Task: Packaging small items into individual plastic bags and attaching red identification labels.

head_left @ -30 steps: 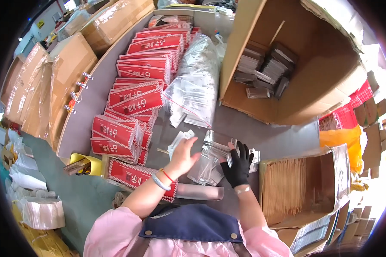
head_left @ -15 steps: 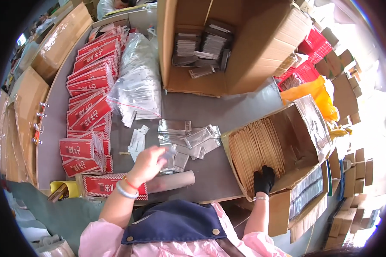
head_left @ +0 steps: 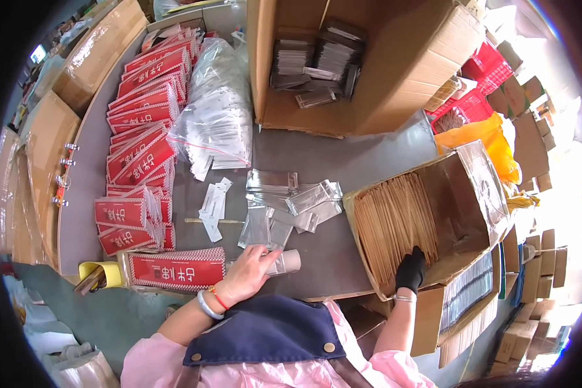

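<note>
My left hand point(head_left: 247, 274) is at the table's near edge, its fingers closed on a small clear packet point(head_left: 275, 264) over a pale cylindrical roll point(head_left: 291, 260). My right hand point(head_left: 410, 270), in a black glove, rests on the near ends of thin wooden sticks point(head_left: 394, 220) packed in an open cardboard box point(head_left: 462, 194). The dark glove hides whether its fingers grip any sticks. Beyond my left hand lies a loose pile of clear and silvery packets point(head_left: 291, 200). White paper slips point(head_left: 213, 207) sit left of them, with one stick point(head_left: 233, 221) beside the slips.
Red printed sleeves point(head_left: 139, 155) are stacked along the left, and more point(head_left: 178, 268) lie near the edge. A clear bag of white slips point(head_left: 216, 123) stands beside them. A tall carton point(head_left: 394, 84) holding bundled packets is at the back. A yellow holder point(head_left: 110, 275) hangs front left.
My left hand has come down toward me and slightly right, from above the packets to the roll. My right hand stays at the sticks. The view has shifted slightly.
</note>
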`<state>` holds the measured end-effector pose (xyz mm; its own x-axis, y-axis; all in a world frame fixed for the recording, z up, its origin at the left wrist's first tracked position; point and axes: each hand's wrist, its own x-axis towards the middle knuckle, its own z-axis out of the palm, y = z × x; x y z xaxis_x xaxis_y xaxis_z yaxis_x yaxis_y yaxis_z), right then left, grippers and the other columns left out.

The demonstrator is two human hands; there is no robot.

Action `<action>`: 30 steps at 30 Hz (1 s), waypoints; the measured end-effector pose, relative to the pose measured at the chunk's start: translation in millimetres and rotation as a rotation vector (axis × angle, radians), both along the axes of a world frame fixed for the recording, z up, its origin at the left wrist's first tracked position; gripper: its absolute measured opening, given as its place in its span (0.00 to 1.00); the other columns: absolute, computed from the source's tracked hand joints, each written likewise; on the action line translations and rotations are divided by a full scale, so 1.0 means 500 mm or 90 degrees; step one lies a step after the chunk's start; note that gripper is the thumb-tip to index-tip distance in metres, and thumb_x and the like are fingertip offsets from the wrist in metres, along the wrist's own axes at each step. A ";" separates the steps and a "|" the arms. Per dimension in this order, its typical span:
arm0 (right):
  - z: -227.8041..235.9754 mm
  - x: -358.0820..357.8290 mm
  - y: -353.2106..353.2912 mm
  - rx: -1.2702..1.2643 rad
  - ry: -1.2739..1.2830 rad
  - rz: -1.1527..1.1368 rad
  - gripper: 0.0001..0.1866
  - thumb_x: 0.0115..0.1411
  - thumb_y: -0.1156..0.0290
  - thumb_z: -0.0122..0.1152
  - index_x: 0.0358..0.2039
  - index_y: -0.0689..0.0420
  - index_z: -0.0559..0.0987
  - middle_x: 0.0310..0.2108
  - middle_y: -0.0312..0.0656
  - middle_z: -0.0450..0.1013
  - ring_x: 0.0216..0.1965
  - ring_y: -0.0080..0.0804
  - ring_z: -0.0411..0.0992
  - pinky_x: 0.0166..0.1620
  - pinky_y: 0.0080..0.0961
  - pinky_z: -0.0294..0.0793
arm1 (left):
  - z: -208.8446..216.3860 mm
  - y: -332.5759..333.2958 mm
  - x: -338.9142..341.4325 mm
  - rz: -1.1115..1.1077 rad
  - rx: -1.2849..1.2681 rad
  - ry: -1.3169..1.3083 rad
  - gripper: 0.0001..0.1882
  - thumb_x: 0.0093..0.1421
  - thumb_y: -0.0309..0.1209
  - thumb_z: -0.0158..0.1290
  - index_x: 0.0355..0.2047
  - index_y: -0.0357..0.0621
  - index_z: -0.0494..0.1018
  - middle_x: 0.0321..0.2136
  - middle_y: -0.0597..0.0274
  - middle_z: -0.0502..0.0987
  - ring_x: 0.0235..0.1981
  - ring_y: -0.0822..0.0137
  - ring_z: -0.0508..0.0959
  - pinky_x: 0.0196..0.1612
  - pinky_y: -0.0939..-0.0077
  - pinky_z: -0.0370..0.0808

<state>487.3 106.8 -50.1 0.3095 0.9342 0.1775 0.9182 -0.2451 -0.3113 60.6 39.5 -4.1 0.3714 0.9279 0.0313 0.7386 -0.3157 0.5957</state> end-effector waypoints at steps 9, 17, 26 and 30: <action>0.070 -0.251 -0.018 -0.077 0.197 0.523 0.10 0.57 0.78 0.59 0.41 0.58 0.79 0.30 0.48 0.72 0.35 0.49 0.73 0.38 0.37 0.73 | 0.035 -0.066 -0.110 0.171 0.002 -0.089 0.34 0.44 0.25 0.66 0.54 0.39 0.70 0.48 0.50 0.71 0.51 0.48 0.71 0.55 0.59 0.70; 0.053 -0.353 -0.001 -0.200 -0.012 0.718 0.22 0.52 0.71 0.62 0.50 0.42 0.81 0.32 0.43 0.74 0.37 0.44 0.73 0.41 0.40 0.73 | 0.006 -0.111 -0.136 0.161 0.067 0.056 0.38 0.37 0.34 0.71 0.51 0.38 0.72 0.50 0.56 0.71 0.52 0.52 0.68 0.58 0.55 0.65; -0.012 -0.426 -0.020 -0.126 0.344 0.526 0.04 0.53 0.71 0.68 0.31 0.54 0.84 0.33 0.42 0.78 0.36 0.39 0.77 0.41 0.30 0.76 | -0.001 -0.071 -0.080 0.135 0.090 0.086 0.32 0.43 0.35 0.66 0.49 0.37 0.73 0.48 0.58 0.71 0.49 0.55 0.69 0.55 0.58 0.65; 0.005 -0.572 -0.073 -0.305 0.716 0.638 0.17 0.50 0.73 0.69 0.41 0.58 0.75 0.37 0.48 0.72 0.38 0.49 0.75 0.41 0.36 0.74 | -0.005 -0.048 -0.077 0.121 0.099 0.084 0.23 0.57 0.38 0.54 0.51 0.40 0.72 0.46 0.57 0.71 0.48 0.55 0.69 0.51 0.60 0.66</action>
